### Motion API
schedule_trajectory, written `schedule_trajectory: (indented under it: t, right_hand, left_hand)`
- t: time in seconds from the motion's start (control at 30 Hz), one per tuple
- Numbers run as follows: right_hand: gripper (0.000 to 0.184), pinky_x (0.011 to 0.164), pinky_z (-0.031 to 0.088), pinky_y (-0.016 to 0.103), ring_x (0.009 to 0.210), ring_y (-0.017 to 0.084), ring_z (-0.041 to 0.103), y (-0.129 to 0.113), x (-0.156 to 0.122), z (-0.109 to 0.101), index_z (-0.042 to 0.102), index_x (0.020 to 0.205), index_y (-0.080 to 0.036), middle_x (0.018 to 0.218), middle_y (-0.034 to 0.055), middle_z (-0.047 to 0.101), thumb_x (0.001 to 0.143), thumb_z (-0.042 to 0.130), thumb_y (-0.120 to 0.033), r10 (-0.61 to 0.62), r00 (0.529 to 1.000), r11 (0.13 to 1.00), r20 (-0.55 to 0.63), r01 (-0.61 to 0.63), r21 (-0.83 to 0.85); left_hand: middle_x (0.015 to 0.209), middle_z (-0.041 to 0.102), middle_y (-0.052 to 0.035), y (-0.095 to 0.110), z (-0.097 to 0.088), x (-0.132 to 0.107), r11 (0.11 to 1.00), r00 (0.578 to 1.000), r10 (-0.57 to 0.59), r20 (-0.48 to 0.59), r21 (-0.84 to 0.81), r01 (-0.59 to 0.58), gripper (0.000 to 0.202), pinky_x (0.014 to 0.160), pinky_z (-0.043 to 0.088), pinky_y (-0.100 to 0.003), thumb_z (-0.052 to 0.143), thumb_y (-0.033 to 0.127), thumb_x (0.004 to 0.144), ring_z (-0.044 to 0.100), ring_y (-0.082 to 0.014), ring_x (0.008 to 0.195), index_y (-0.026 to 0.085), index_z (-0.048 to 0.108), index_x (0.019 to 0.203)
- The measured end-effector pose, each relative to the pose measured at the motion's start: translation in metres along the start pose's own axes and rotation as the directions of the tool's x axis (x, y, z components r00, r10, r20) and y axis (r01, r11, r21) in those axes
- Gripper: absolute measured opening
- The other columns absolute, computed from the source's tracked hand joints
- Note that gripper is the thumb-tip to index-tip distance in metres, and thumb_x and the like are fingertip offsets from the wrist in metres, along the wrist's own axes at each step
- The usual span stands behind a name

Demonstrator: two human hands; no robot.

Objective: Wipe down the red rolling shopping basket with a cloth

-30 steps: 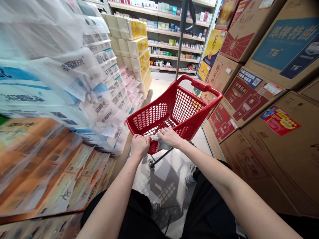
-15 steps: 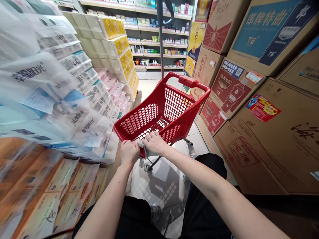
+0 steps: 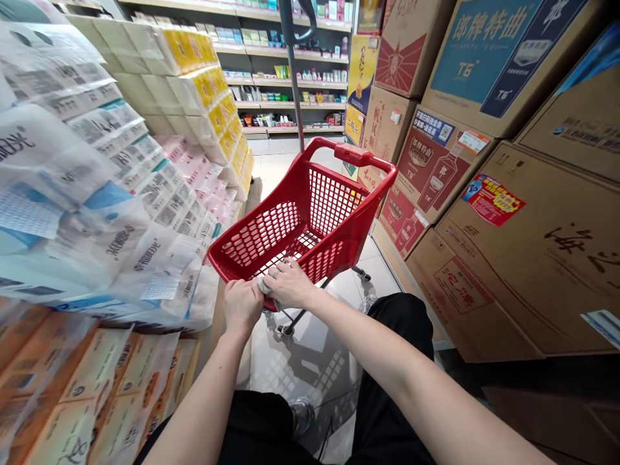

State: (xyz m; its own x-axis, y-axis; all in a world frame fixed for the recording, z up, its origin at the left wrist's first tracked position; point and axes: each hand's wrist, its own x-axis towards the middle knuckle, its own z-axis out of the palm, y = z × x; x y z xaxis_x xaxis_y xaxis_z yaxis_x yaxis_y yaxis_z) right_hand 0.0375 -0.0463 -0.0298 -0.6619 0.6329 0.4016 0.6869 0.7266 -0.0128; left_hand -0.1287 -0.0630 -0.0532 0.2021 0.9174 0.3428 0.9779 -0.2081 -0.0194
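Note:
A red plastic shopping cart point(image 3: 303, 213) with a lattice basket stands in front of me, its near rim toward my body. At the near left corner, my left hand point(image 3: 242, 305) is closed over the rim. My right hand point(image 3: 285, 283) is closed on a pale, crumpled cloth point(image 3: 263, 285) pressed against the same rim, close beside the left hand. Much of the cloth is hidden under the fingers. No goods show inside the basket.
Stacked tissue packs point(image 3: 111, 200) line the left side, with orange-and-cream packs point(image 3: 97, 374) below. Cardboard cartons point(image 3: 494, 258) wall the right. A grey pole point(image 3: 293, 84) rises behind the cart; stocked shelves point(image 3: 290, 58) stand at the back.
The view has shifted, so the cart and shelves sit slightly further left. The right hand stays on the rim with the cloth, which is now more covered; the left hand keeps its hold.

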Motion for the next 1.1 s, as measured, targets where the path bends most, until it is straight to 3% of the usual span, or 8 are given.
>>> schedule_trajectory:
  t: [0.13,0.37,0.47,0.63,0.8,0.9,0.97,1.1]
  right_hand:
    - [0.029,0.11,0.026,0.047,0.102,0.022,0.054,0.037,-0.004,-0.004,0.063,0.105,-0.022,0.105,0.006,0.066,0.092,0.054,-0.047,-0.02,0.999,1.0,0.046,0.02,0.002]
    - [0.039,0.114,0.015,0.054,0.11,0.026,0.051,0.133,-0.026,-0.029,0.062,0.112,-0.022,0.117,0.0089,0.062,0.09,0.057,-0.053,0.104,0.992,0.986,0.068,-0.094,-0.136]
    - [0.04,0.114,0.014,0.055,0.111,0.028,0.05,0.16,-0.031,-0.038,0.062,0.114,-0.022,0.118,0.0098,0.06,0.089,0.057,-0.053,0.125,0.989,0.981,0.083,-0.111,-0.161]
    - [0.039,0.114,0.018,0.052,0.113,0.027,0.048,0.171,-0.03,-0.039,0.063,0.114,-0.021,0.117,0.01,0.059,0.089,0.058,-0.051,0.156,0.983,0.98,0.1,-0.142,-0.139]
    - [0.038,0.116,0.018,0.051,0.114,0.026,0.048,0.172,-0.026,-0.04,0.064,0.111,-0.02,0.114,0.0099,0.059,0.089,0.059,-0.05,0.181,0.977,0.981,0.109,-0.17,-0.098]
    - [0.033,0.119,0.014,0.052,0.117,0.024,0.048,0.174,-0.028,-0.04,0.065,0.112,-0.02,0.114,0.0088,0.06,0.09,0.06,-0.044,0.169,0.984,0.985,0.059,-0.166,-0.047]
    - [0.03,0.12,0.014,0.052,0.12,0.023,0.048,0.174,-0.03,-0.037,0.065,0.114,-0.022,0.117,0.0082,0.059,0.09,0.062,-0.039,0.159,0.987,0.987,0.013,-0.159,-0.001]
    - [0.03,0.122,0.015,0.052,0.133,0.021,0.04,0.165,-0.033,-0.022,0.063,0.123,-0.025,0.129,0.0072,0.057,0.094,0.056,-0.027,0.181,0.98,0.98,-0.077,-0.172,0.104]
  left_hand:
    - [0.077,0.07,-0.0116,0.0,0.005,-0.002,0.999,1.0,-0.025,-0.007,-0.048,0.025,0.053,0.092,0.035,-0.038,0.021,0.027,0.097,0.059,-0.023,0.084,0.018,0.065,0.068]
    - [0.076,0.07,-0.0114,0.002,0.009,-0.001,0.995,0.998,-0.056,-0.026,-0.083,0.053,0.06,0.095,0.035,-0.037,0.018,0.031,0.099,0.058,-0.0224,0.083,0.016,0.069,0.07]
    - [0.075,0.07,-0.0105,0.007,0.007,-0.001,0.997,0.998,-0.049,-0.04,-0.063,0.047,0.059,0.093,0.035,-0.037,0.019,0.031,0.099,0.058,-0.0222,0.082,0.017,0.068,0.068]
    - [0.07,0.068,-0.0103,0.019,0.008,0.0,0.996,0.995,-0.08,-0.059,-0.048,0.077,0.06,0.09,0.035,-0.037,0.019,0.033,0.099,0.058,-0.0225,0.078,0.018,0.066,0.065]
    - [0.074,0.071,-0.0123,0.03,-0.003,0.003,0.997,0.997,-0.071,-0.007,-0.009,0.071,0.063,0.087,0.036,-0.039,0.019,0.039,0.099,0.061,-0.0242,0.081,0.016,0.068,0.068]
    - [0.082,0.072,-0.0125,0.034,-0.014,0.011,0.999,0.99,0.037,0.139,0.02,-0.04,0.065,0.081,0.039,-0.039,0.018,0.046,0.098,0.064,-0.0262,0.084,0.017,0.069,0.071]
    - [0.082,0.072,-0.0111,0.033,-0.018,0.019,0.996,0.948,0.089,0.305,-0.015,-0.088,0.066,0.073,0.041,-0.037,0.016,0.052,0.097,0.066,-0.0269,0.082,0.02,0.07,0.078]
    - [0.091,0.074,-0.0082,0.03,-0.016,0.037,0.991,0.862,0.066,0.502,-0.132,0.001,0.066,0.063,0.041,-0.032,0.013,0.062,0.094,0.069,-0.0277,0.084,0.029,0.066,0.115]
